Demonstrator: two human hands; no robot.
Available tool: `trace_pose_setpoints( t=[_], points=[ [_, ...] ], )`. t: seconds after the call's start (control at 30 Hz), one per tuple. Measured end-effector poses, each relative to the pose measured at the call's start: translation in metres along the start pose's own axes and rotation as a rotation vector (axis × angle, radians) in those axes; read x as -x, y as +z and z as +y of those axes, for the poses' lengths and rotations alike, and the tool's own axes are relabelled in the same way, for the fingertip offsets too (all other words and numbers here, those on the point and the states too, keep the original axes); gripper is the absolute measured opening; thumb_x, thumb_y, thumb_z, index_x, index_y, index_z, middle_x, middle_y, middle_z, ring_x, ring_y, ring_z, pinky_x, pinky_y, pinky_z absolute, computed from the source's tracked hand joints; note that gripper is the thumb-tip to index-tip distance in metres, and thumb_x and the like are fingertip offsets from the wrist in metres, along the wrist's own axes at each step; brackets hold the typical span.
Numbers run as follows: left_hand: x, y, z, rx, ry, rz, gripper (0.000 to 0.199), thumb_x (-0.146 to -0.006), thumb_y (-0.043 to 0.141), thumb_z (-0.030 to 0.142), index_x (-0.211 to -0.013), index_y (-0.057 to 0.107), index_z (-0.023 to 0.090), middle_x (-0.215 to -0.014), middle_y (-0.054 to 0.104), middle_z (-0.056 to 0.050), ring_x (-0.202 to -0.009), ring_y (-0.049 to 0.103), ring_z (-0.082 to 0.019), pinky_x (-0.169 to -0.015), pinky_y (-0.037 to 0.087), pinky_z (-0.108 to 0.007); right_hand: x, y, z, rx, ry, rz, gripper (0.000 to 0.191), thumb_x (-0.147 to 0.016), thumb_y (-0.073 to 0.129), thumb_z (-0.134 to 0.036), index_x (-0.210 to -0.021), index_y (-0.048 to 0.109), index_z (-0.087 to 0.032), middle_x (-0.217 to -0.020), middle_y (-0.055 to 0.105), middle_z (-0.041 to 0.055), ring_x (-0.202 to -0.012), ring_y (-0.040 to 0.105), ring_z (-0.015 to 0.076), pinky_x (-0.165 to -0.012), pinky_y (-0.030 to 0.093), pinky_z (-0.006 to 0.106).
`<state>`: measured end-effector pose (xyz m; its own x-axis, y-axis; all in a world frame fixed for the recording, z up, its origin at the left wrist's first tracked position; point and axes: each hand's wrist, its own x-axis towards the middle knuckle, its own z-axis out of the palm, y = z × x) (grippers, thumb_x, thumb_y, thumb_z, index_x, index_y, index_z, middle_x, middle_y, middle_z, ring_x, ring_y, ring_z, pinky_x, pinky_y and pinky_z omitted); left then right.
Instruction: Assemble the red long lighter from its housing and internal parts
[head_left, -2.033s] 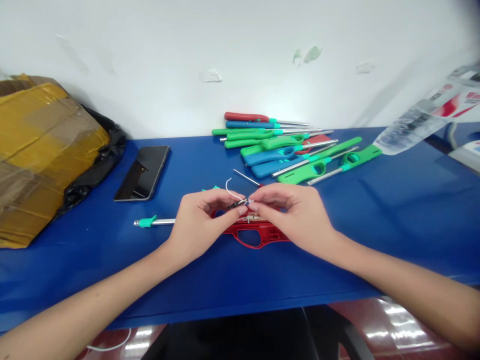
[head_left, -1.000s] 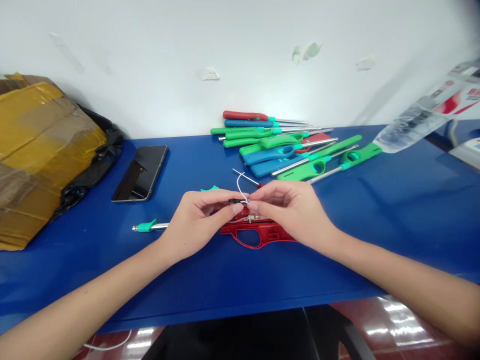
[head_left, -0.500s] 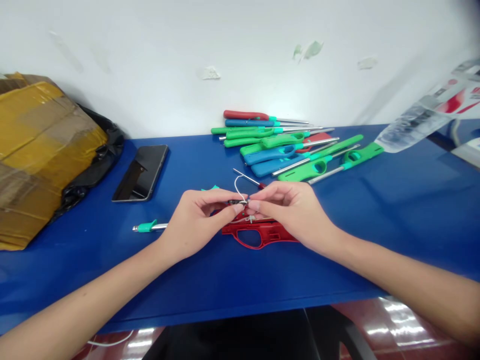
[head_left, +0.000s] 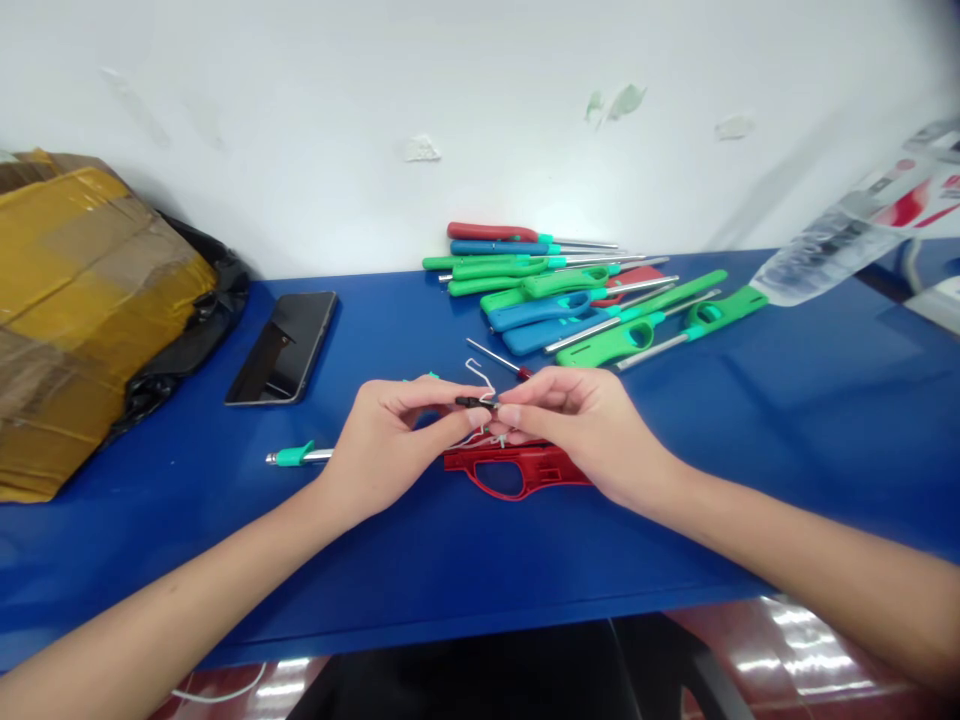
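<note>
Left hand (head_left: 401,440) pinching small black plastic rod (head_left: 469,402), right hand (head_left: 592,420) pinching its 3 o'clock end, 11 o'clock from red plastic casing (head_left: 551,463). Rod seeming light, stiff, suiting fingertips; thin white wire (head_left: 487,376) looking bendable.

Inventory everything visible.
Part: one, black, centre
Wire: at least one, white, centre
Casing: one, red, centre
Screwdriver: one, red-silver, behind casing
Tube: one, silver-teal, left
Scrap: one, teal, centre
Lighters: several, red, blue, green, back
Phone: one, black, left
Box: one, brown, far left
Bag: one, black, beside box
Bottle: one, clear, right
Unclear item: one, white, right
Table: one, blue, middle
Wall: one, white, back
Chair: one, black, front
Cable: one, white, bottom left
Floor: one, red, bottom
Left hand: one, bare, holding part
Right hand: one, bare, touching part
</note>
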<state>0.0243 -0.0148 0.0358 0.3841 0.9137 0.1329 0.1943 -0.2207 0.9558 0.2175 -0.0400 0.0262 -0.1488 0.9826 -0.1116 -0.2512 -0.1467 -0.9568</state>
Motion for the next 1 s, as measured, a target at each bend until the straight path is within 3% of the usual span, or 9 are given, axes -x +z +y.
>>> trace_pose_setpoints(
  t=[0.2,0.43,1.0],
  points=[
    [0.0032,-0.0009,0.0014,-0.11,0.108,0.031,0.01,-0.078,0.077,0.025,-0.087,0.08,0.023,-0.09,0.078,-0.002,-0.086,0.071,-0.018,-0.081,0.058,-0.027,0.0,0.0002,-0.0014,0.001,0.011,-0.006,0.017,-0.068,0.085,-0.026,-0.079,0.075,-0.017,-0.075,0.077,0.0025,-0.067,0.074,0.0136,-0.069,0.064,0.023],
    [0.0051,-0.0014,0.0031,-0.188,0.029,0.034,0.015,-0.082,0.074,0.03,-0.094,0.079,0.025,-0.095,0.078,-0.001,-0.083,0.074,-0.019,-0.077,0.061,-0.026,0.0002,-0.0008,-0.0008,0.013,0.002,-0.014,0.016,-0.071,0.083,-0.026,-0.082,0.075,-0.017,-0.076,0.077,0.0029,-0.071,0.075,0.0149,-0.072,0.064,0.026],
    [0.0054,0.0056,0.0063,-0.048,-0.024,0.064,0.017,-0.076,0.078,0.025,-0.092,0.079,0.019,-0.088,0.079,-0.003,-0.081,0.075,-0.021,-0.078,0.062,-0.029,0.0033,0.0003,0.003,0.232,-0.172,0.04,0.017,-0.072,0.082,-0.03,-0.081,0.074,-0.018,-0.077,0.078,0.0042,-0.068,0.074,0.0178,-0.067,0.064,0.029]
  ],
)
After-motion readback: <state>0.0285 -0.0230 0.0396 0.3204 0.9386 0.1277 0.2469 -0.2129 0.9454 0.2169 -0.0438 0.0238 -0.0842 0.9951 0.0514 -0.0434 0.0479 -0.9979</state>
